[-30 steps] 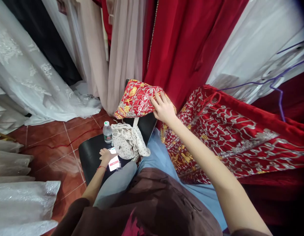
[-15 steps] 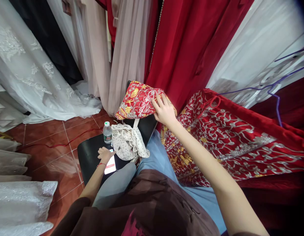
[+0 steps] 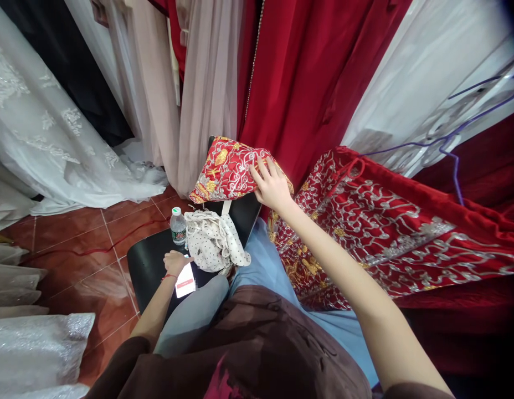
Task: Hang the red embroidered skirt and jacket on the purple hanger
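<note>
My right hand (image 3: 272, 185) lies with fingers spread on a folded red cloth (image 3: 230, 172), embroidered in gold and silver, which rests against the chair's back. My left hand (image 3: 175, 262) hovers at the upper left edge of a phone (image 3: 185, 281) with a lit white screen. Its fingers are curled and the thumb reaches over the phone's top; it grips nothing that I can see. Beside the phone, a cream dotted cloth item (image 3: 215, 241) sits bunched on the black chair (image 3: 147, 266). A clear water bottle (image 3: 178, 227) stands just behind my left hand.
A red embroidered garment (image 3: 365, 221) on a purple hanger (image 3: 448, 144) hangs close on my right. Long red drapes (image 3: 307, 72) and pale gowns (image 3: 53, 122) hang behind and to the left. A red cord (image 3: 94, 252) crosses the tiled floor (image 3: 82, 280).
My left hand's fingers have curled in, while the thumb stays over the phone. My right hand stays on the red cloth. The whole view has shifted slightly.
</note>
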`<state>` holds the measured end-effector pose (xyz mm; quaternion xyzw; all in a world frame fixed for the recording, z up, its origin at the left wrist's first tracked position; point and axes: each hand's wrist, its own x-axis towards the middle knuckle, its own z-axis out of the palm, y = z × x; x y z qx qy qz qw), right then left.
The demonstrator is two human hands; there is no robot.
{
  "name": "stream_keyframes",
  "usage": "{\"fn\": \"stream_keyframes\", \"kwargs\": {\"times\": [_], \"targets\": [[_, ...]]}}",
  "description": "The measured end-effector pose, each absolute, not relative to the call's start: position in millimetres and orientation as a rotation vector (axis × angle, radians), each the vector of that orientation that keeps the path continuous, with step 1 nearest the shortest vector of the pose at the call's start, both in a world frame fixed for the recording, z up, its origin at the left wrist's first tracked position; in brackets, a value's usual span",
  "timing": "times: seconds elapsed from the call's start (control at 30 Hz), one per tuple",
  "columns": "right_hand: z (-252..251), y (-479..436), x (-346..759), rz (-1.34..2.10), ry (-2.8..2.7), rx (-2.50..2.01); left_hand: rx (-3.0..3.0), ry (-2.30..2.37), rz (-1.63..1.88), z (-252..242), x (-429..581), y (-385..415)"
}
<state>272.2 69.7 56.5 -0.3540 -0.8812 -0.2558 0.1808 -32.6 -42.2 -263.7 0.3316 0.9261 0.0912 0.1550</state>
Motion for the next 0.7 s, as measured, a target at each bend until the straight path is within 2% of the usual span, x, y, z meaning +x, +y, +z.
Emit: {"fn": "stream_keyframes", "kwargs": {"times": [0.23,0.47,0.7], "targets": [[58,68,272,-0.712,-2.485,-1.009,0.986,2.665,0.064,-270,-44,-31],[60,66,272,-0.698,-2.494,-1.002,1.122,2.685,0.111,-268,-39,-31],[61,63,273,-0.669,-2.495,-0.985,1.193,2.579,0.254,-224,-22,-50]]}}
